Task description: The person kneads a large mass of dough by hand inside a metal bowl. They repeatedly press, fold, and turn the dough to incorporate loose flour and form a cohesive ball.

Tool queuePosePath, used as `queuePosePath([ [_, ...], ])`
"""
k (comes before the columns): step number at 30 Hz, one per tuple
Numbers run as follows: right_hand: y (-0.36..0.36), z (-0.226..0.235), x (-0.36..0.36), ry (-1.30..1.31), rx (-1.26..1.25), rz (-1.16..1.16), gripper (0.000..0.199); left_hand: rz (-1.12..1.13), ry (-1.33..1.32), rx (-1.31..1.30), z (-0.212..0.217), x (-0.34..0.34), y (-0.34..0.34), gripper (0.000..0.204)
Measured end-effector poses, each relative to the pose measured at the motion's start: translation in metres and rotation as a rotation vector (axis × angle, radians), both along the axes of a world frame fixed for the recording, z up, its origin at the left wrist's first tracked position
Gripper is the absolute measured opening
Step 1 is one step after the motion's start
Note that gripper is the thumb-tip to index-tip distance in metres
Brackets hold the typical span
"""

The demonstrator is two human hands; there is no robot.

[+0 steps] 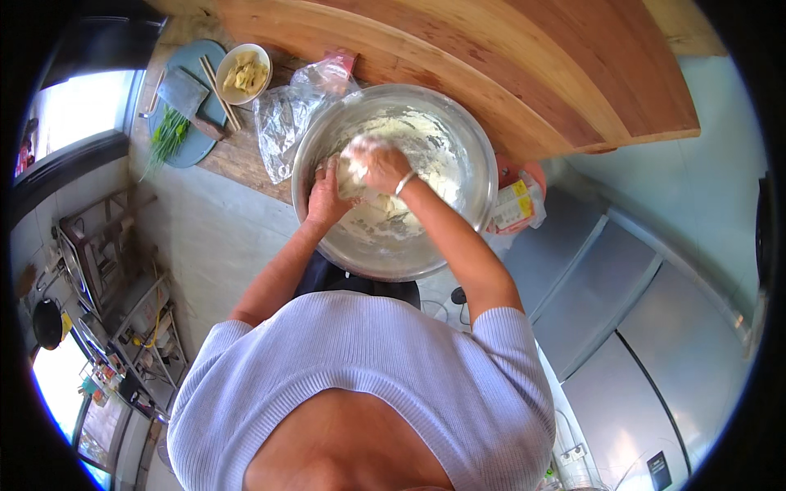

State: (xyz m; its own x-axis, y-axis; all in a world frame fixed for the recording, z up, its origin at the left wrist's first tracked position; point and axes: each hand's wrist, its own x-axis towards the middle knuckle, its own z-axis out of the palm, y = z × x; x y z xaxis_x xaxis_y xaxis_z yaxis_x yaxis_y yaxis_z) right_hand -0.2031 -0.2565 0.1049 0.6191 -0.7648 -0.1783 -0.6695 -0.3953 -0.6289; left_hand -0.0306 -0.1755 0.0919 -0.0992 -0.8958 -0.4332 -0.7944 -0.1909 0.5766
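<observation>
And right now you've got nothing legible, with the print on that yellow-and-white package point(514, 206) beside your basin point(473, 164) too small, likewise the dark label point(658, 470) on the metal cabinet point(610, 393).

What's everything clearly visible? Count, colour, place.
Basin: one, silver, centre
Floury mixture: uncounted, pale, in basin
Bag: one, clear, left of basin
Board: one, blue, upper left
Cleaver: one, grey, on board
Greens: one bunch, green, on board
Bowl: one, white, upper left
Food: several pieces, yellowish, in bowl
Chopsticks: two, tan, by bowl
Table: one, brown, upper left
Panel: one, brown, upper right
Packet: one, white-yellow, right of basin
Panelled unit: one, grey, right
Top: one, lilac, lower centre
Left hand: one, bare, in basin
Right hand: one, bare, in basin
</observation>
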Motion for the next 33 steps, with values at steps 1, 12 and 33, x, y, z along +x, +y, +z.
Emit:
queuePosePath([
  [1,-0.018,0.002,-0.001,0.163,0.037,0.04,0.035,-0.001,-0.019,-0.007,0.001,-0.002,-0.001,0.104],
  [12,0.175,-0.046,-0.03,0.738,0.404,-0.33,0.053,0.492,0.142,-0.217,-0.033,-0.036,0.011,0.085],
  [33,0.126,-0.043,-0.07,0.492,0.295,-0.906,0.034,-0.22,-0.231,0.062,-0.021,-0.02,0.007,0.037],
])
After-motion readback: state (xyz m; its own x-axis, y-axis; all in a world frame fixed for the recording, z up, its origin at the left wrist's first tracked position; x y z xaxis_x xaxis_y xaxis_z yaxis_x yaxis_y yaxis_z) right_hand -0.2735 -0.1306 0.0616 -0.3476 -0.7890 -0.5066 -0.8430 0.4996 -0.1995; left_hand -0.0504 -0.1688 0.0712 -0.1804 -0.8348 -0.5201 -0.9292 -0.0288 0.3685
